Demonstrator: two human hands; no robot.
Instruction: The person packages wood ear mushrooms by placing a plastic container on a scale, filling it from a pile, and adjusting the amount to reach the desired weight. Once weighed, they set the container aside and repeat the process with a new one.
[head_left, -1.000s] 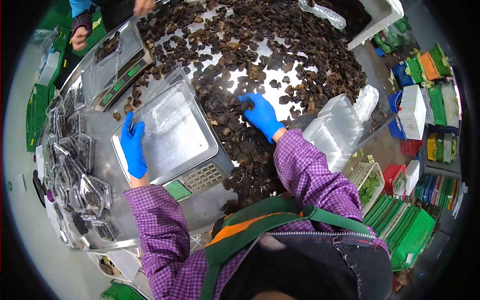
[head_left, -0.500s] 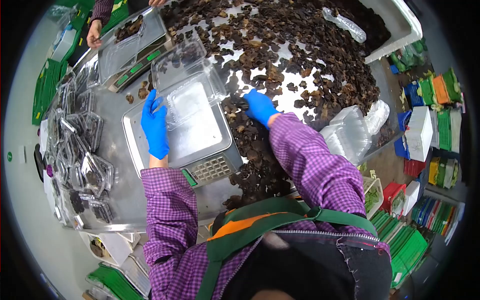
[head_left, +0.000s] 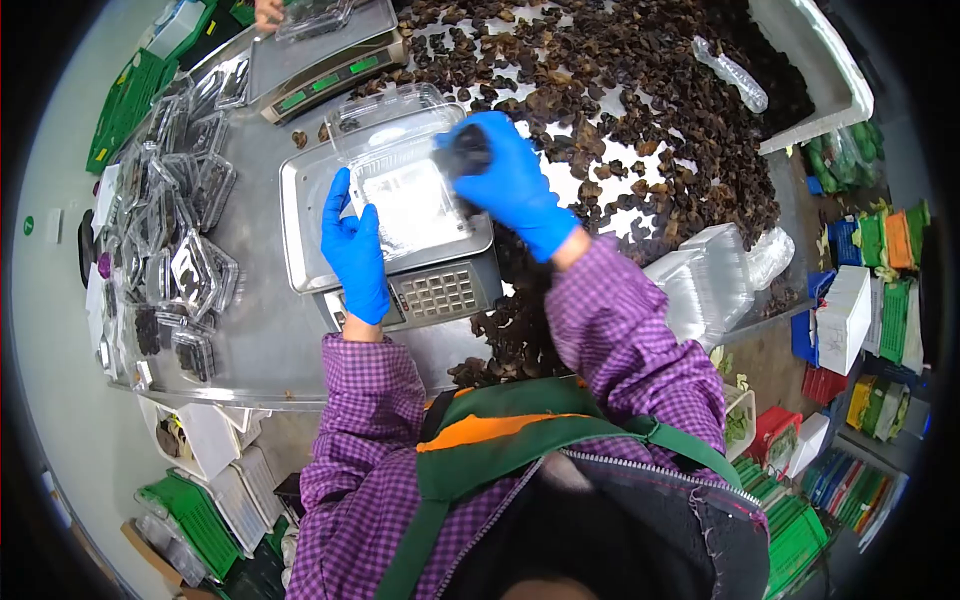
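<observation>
My left hand [head_left: 355, 245], in a blue glove, has its thumb and fingers apart at the left edge of an open clear plastic box [head_left: 405, 205]. The box rests on the metal pan of a scale [head_left: 300, 215], its lid tilted up at the back. In my right hand [head_left: 512, 185], also blue-gloved, is a clump of dark fungus [head_left: 466, 152], slightly blurred, above the box's right side. Dark fungus pieces [head_left: 610, 130] are spread over the table on the right.
Filled clear boxes [head_left: 185, 235] lie heaped at the left. Another scale [head_left: 335, 75] and a co-worker's hand [head_left: 268, 14] are at the top left. Stacked empty boxes [head_left: 705, 280] stand at the right, below a white foam box [head_left: 835, 70].
My right hand has lifted off the fungus pile and moved over the box with a clump. The view has shifted, and the co-worker's box is now on the other scale's far side.
</observation>
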